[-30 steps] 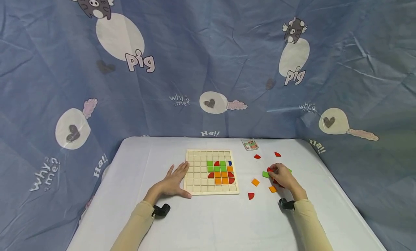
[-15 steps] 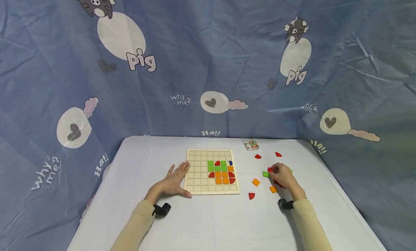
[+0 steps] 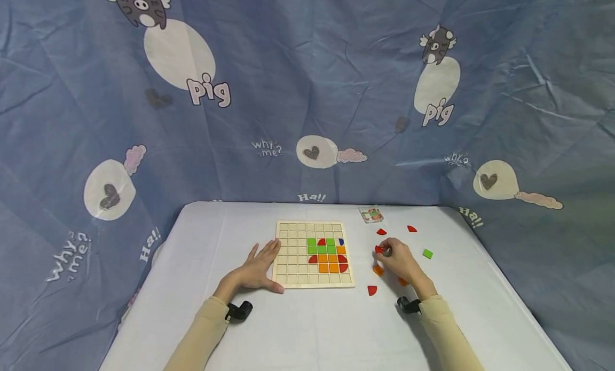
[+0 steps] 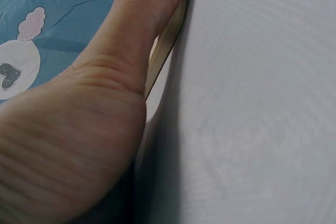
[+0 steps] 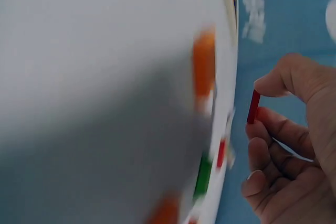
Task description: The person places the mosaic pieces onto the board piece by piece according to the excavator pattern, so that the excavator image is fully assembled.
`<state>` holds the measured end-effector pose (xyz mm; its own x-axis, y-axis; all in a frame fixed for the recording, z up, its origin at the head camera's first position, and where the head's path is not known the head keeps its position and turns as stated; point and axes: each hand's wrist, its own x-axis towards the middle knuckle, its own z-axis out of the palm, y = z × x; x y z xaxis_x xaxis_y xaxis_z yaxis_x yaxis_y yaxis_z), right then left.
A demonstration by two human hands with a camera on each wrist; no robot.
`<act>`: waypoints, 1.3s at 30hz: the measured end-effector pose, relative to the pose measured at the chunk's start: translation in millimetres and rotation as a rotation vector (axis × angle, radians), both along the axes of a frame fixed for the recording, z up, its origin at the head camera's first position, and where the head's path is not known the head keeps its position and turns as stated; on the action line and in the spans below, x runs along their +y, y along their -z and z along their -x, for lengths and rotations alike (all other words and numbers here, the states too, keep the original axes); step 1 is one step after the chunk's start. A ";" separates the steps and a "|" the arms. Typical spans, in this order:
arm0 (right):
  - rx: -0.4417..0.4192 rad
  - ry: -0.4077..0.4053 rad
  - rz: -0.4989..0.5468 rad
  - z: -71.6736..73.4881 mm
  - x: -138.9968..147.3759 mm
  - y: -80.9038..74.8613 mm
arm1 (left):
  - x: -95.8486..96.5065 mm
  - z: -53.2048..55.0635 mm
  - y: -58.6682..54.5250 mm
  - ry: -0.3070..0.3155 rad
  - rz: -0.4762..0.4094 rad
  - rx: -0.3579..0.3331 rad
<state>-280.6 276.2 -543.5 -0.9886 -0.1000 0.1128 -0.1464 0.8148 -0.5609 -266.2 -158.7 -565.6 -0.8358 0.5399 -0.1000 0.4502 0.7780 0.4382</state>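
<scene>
My left hand [image 3: 257,267] lies spread at the left edge of a wooden grid board [image 3: 288,261], fingertips on its rim and thumb by the near corner. Only its thumb side shows in the left wrist view, beside the board's edge [image 4: 167,45]. Green squares [image 3: 321,250], orange squares [image 3: 328,263], red quarter-circles [image 3: 313,259] and a small blue piece [image 3: 341,242] fill part of the grid's right half. To the right of the board, my right hand [image 3: 402,263] pinches a red quarter-circle tile [image 5: 254,107] between thumb and fingertip, raised above the table.
Loose orange tiles [image 3: 378,271] lie under and beside the right hand, partly covered by it. A red tile [image 3: 372,290] lies nearer, a green tile [image 3: 427,253] farther right. Two red tiles [image 3: 381,231] and a picture card [image 3: 371,214] lie toward the back. A blue cloth [image 3: 269,93] hangs behind.
My right hand has moved left toward the board with the red tile, away from the loose pieces, and the green tile at right now shows fully. The left hand stays in place.
</scene>
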 end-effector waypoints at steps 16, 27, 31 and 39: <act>0.075 -0.446 -0.046 -20.7 -124.7 -0.6 | 0.4 2.0 -0.6 0.017 0.000 0.017; 0.066 -0.513 -0.122 -21.5 -150.0 3.8 | -0.5 0.6 -0.7 0.015 0.002 0.016; 0.018 -0.502 -0.121 -20.0 -151.9 3.4 | -1.1 0.3 -0.9 0.010 0.005 0.010; -0.034 -0.530 -0.106 -15.6 -153.4 -0.5 | -2.1 0.3 -0.2 0.010 0.006 0.009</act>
